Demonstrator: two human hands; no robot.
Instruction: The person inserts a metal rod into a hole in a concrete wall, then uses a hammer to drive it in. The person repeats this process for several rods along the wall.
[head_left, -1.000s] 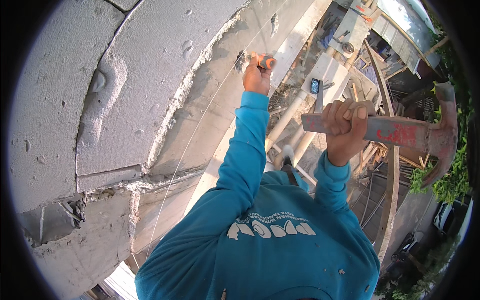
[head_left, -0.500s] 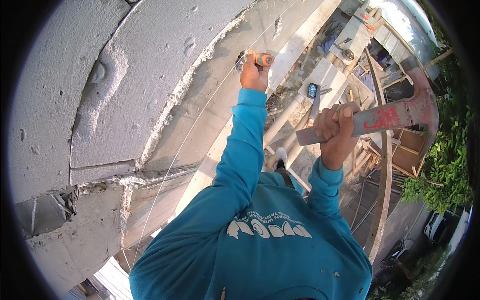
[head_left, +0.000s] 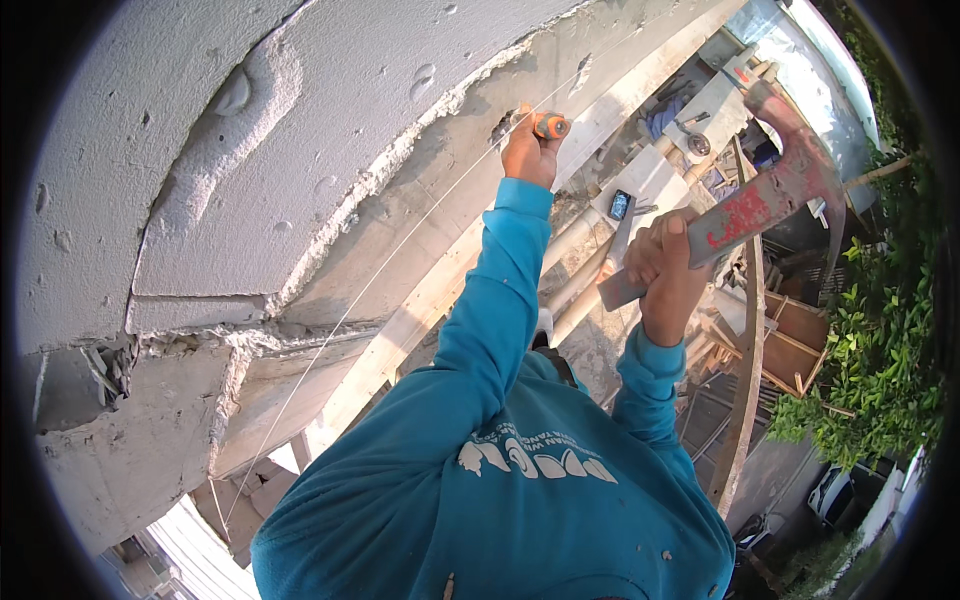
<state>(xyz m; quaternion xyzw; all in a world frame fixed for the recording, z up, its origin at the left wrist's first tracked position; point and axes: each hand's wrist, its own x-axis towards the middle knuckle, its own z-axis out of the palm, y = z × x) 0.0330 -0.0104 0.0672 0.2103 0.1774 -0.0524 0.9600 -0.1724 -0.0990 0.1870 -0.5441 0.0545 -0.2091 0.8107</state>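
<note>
My left hand is closed around an orange-handled tool, whose butt end faces up and outward. The tool's tip is hidden by my fingers and the wall. Beside this hand a dark chipped hole shows in the concrete band of the wall. Well to the right, my right hand grips a claw hammer near the bottom of its handle. Worn red paint marks the hammer, and its head is raised up and to the right, apart from the orange tool.
A thin white string runs along the wall, close by my left hand. On a board beyond lie a phone and hand tools. Wooden scaffold poles cross at right, with leafy branches and a parked vehicle below.
The view has shifted, so the wall and my left hand sit farther right in it. The hammer has tilted more upright, its head swung up. Both grips are unchanged.
</note>
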